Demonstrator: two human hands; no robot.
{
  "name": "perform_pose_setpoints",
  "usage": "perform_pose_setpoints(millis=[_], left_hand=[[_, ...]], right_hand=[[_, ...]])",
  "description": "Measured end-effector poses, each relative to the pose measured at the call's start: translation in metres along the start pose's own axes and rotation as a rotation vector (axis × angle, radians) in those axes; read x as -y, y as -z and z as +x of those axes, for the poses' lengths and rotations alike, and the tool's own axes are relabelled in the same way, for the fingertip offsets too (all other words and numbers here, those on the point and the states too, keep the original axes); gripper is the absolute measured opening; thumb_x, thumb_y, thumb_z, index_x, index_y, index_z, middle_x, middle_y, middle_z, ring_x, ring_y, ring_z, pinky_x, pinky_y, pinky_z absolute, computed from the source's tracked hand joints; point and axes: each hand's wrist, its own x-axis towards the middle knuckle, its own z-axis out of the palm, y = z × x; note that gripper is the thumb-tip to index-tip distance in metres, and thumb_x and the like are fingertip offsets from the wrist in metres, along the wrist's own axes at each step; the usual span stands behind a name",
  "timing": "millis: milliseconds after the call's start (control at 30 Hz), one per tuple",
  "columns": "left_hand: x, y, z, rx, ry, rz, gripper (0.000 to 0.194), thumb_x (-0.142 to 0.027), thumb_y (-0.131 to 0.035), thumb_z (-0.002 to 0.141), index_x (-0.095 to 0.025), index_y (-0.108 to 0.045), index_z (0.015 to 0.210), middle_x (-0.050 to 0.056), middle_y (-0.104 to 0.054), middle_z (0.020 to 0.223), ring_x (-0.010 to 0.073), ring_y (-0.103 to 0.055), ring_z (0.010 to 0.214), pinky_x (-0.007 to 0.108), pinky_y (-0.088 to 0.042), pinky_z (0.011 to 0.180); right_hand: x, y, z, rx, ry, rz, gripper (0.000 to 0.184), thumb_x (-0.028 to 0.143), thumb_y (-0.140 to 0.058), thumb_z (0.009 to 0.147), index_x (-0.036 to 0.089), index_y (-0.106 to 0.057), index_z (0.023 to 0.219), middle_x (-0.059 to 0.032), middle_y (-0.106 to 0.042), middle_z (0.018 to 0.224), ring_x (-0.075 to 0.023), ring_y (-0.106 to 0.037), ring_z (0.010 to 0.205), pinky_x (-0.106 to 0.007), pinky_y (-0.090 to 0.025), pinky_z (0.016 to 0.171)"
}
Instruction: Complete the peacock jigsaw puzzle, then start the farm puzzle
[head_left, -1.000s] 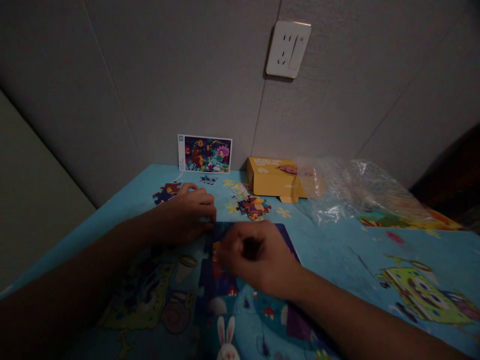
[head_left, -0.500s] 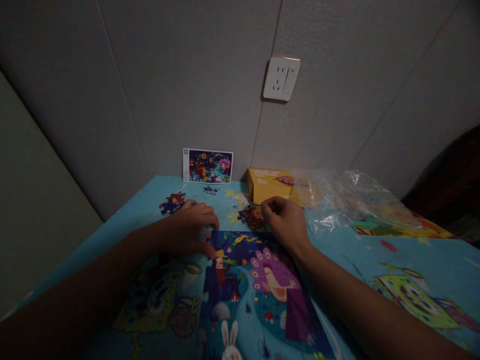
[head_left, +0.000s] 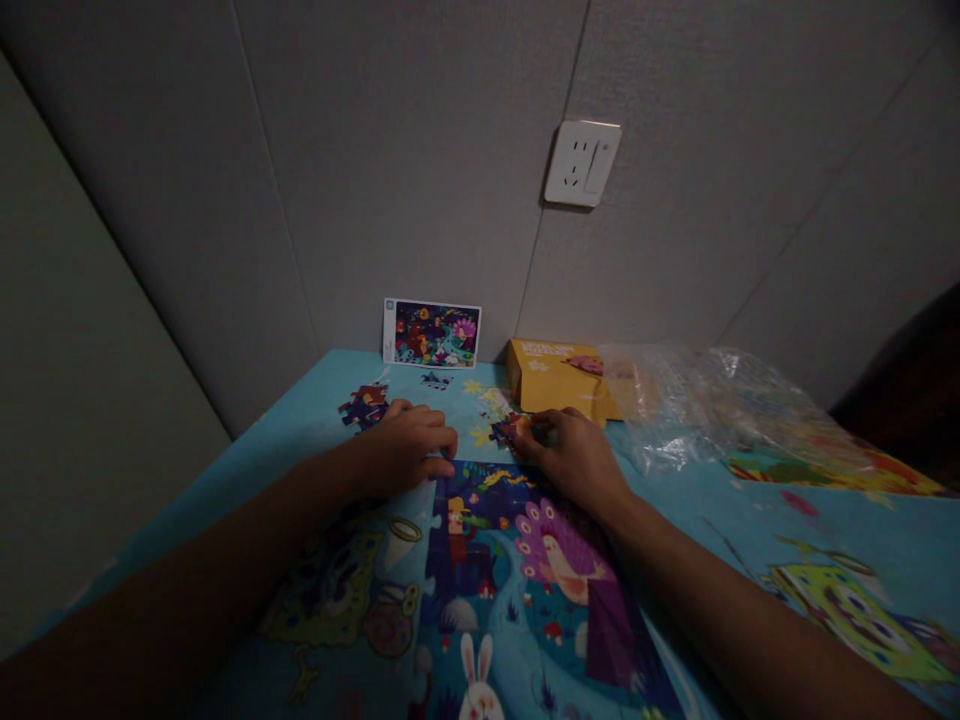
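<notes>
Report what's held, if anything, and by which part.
Right hand: at a pile of puzzle pieces; whether one is gripped, or where, can't be told. Left hand, near the assembled puzzle: nothing visibly held.

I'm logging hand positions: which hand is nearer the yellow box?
Right. The right hand is just in front of the yellow box, at loose puzzle pieces; the left hand is farther off, forward and left of it.

Head camera | looked forward and down from head height | faced the grey wall across the blue tablecloth | puzzle lay near, left hand and right hand farther off
</notes>
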Motion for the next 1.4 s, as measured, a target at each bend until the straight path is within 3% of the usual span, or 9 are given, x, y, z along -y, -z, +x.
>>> perform_pose_setpoints(millis=[133, 267, 367, 533, 700, 833, 1000, 1167, 1400], left_hand=[[-0.003, 0.002, 0.001, 0.004, 0.009, 0.040, 0.012, -0.029, -0.057, 0.091, -0.021, -0.064, 0.088, 0.003, -0.063, 0.091, 0.0203, -0.055, 0.092, 0.037, -0.028, 0.085], [-0.001, 0.002, 0.001, -0.001, 0.031, 0.097, 0.018, -0.020, -0.047, 0.093, -0.020, -0.064, 0.086, 0.004, -0.063, 0.089, 0.0206, -0.056, 0.089, 0.039, -0.028, 0.084], [0.007, 0.001, 0.000, -0.026, 0.125, 0.200, 0.020, -0.013, -0.046, 0.088, -0.020, -0.065, 0.089, 0.005, -0.064, 0.089, 0.0222, -0.055, 0.089, 0.042, -0.028, 0.086], [0.014, 0.001, 0.000, -0.041, 0.202, 0.247, 0.022, -0.020, -0.045, 0.090, -0.020, -0.067, 0.090, 0.007, -0.066, 0.092, 0.0234, -0.057, 0.089, 0.043, -0.029, 0.085], [0.004, 0.003, 0.002, -0.066, 0.179, 0.203, 0.018, -0.028, -0.051, 0.092, -0.020, -0.066, 0.098, 0.006, -0.068, 0.102, 0.0254, -0.057, 0.101, 0.048, -0.027, 0.093], [0.000, 0.004, 0.002, -0.103, 0.136, 0.174, 0.019, -0.030, -0.056, 0.091, -0.020, -0.064, 0.105, 0.007, -0.068, 0.105, 0.0250, -0.058, 0.104, 0.047, -0.028, 0.095], [0.001, 0.003, 0.001, -0.116, 0.110, 0.176, 0.019, -0.029, -0.059, 0.090, -0.019, -0.063, 0.106, 0.007, -0.069, 0.106, 0.0255, -0.059, 0.103, 0.049, -0.029, 0.096], [0.002, 0.002, 0.001, -0.113, 0.106, 0.163, 0.020, -0.030, -0.060, 0.090, -0.019, -0.062, 0.106, 0.007, -0.069, 0.105, 0.0262, -0.059, 0.104, 0.049, -0.029, 0.094], [0.003, 0.001, 0.002, -0.161, 0.066, 0.153, 0.022, -0.029, -0.062, 0.088, -0.020, -0.060, 0.109, 0.006, -0.069, 0.108, 0.0254, -0.059, 0.105, 0.049, -0.028, 0.096]], right_hand=[[0.002, 0.001, 0.001, 0.040, -0.063, 0.036, 0.034, 0.041, -0.056, 0.088, 0.013, -0.071, 0.098, -0.0130, -0.068, 0.090, -0.0226, -0.063, 0.081, -0.031, -0.043, 0.069], [0.002, -0.001, 0.001, 0.027, -0.019, 0.026, 0.032, 0.039, -0.054, 0.089, 0.014, -0.073, 0.095, -0.0154, -0.067, 0.093, -0.0240, -0.062, 0.084, -0.034, -0.043, 0.075], [0.001, -0.001, 0.002, 0.041, 0.026, 0.056, 0.027, 0.035, -0.055, 0.088, 0.014, -0.073, 0.090, -0.0145, -0.068, 0.092, -0.0236, -0.062, 0.085, -0.033, -0.043, 0.076], [0.001, 0.000, 0.003, 0.078, 0.033, 0.055, 0.022, 0.033, -0.059, 0.085, 0.014, -0.070, 0.087, -0.0119, -0.069, 0.089, -0.0240, -0.061, 0.084, -0.035, -0.042, 0.074], [0.001, 0.001, 0.003, 0.046, 0.005, 0.090, 0.019, 0.028, -0.067, 0.079, 0.015, -0.070, 0.092, -0.0119, -0.066, 0.095, -0.0246, -0.059, 0.089, -0.036, -0.043, 0.079], [0.001, 0.000, 0.003, -0.019, -0.050, 0.204, 0.035, 0.019, -0.074, 0.071, 0.014, -0.065, 0.105, -0.0114, -0.063, 0.104, -0.0247, -0.058, 0.098, -0.036, -0.045, 0.086], [0.001, -0.002, 0.004, -0.035, -0.085, 0.254, 0.043, 0.015, -0.073, 0.072, 0.012, -0.062, 0.113, -0.0128, -0.063, 0.110, -0.0249, -0.060, 0.099, -0.036, -0.047, 0.086], [-0.001, -0.003, 0.005, -0.081, -0.020, 0.219, 0.037, 0.015, -0.073, 0.073, 0.012, -0.064, 0.108, -0.0120, -0.067, 0.108, -0.0264, -0.060, 0.101, -0.040, -0.046, 0.090], [0.001, -0.001, 0.005, -0.155, 0.017, 0.248, 0.029, 0.012, -0.071, 0.073, 0.015, -0.065, 0.101, -0.0086, -0.068, 0.100, -0.0220, -0.062, 0.090, -0.035, -0.048, 0.082]])
